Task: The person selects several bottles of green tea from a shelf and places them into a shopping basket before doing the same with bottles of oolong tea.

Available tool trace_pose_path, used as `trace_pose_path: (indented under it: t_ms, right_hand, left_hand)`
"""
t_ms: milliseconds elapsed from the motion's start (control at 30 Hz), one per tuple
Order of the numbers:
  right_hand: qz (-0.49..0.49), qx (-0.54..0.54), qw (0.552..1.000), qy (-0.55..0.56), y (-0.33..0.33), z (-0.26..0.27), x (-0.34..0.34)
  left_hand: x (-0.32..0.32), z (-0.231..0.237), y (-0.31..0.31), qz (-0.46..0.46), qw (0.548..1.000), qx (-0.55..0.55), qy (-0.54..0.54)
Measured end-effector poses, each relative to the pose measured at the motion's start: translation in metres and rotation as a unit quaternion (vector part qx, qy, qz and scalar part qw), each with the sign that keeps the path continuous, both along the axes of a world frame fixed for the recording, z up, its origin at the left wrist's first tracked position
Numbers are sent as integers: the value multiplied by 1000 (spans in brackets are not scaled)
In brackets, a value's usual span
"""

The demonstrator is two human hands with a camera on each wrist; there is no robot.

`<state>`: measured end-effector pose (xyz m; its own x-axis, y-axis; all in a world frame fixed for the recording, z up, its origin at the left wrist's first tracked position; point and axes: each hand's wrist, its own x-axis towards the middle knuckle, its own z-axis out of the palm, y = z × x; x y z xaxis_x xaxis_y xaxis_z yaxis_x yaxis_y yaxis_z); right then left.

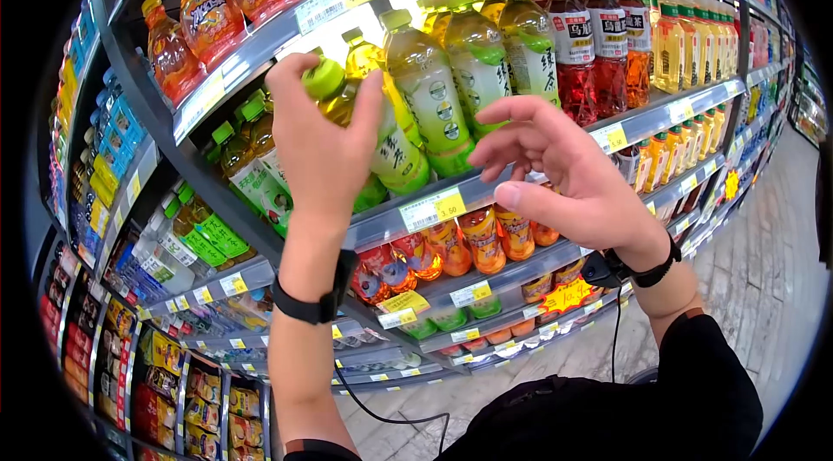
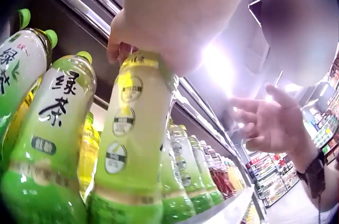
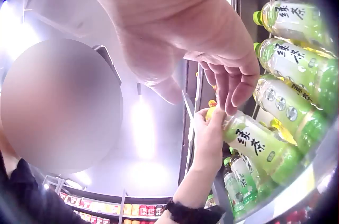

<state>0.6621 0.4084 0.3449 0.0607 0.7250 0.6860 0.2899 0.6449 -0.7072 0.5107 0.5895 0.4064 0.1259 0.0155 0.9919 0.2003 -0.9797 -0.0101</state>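
Note:
My left hand [image 1: 323,144] reaches onto the drinks shelf and grips a green tea bottle [image 1: 399,157] near its green cap. That bottle tilts in the head view, with its label facing out and its base at the shelf's front edge. From the left wrist camera, the same bottle [image 2: 130,139] stands beneath the palm, its top covered by the hand. To the right, my right hand [image 1: 560,170] hovers in front of the row, fingers loosely bent and nothing in them. More green tea bottles [image 1: 425,83] stand beside the gripped one.
Dark red tea bottles [image 1: 570,44] and pale yellow drinks [image 1: 668,44] continue the row rightward. Orange bottles [image 1: 208,14] fill the shelf above, and a price-tag rail [image 1: 434,211] runs along the front. A black cable [image 1: 390,416] hangs below, over the tiled floor [image 1: 737,287].

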Motion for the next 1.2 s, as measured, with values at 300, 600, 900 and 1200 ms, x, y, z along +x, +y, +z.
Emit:
trace_pose_path:
  t_ms: [300,600,900,1200]
  right_hand:
    - [-83,87,982,-148,15,-18,-5]
    - [167,-50,982,-69,6,-46,-18]
    - [81,-74,974,196,-17,-64,16]
    - [54,-14,993,106,-28,-65,29]
  left_hand:
    - [-33,-23,-75,-85,984,45,-151]
    - [-10,-40,-118,-346,892,-292,7]
    - [76,-83,7,-88,951,-297,12]
    - [72,-88,-30,-264,918,-265,-128]
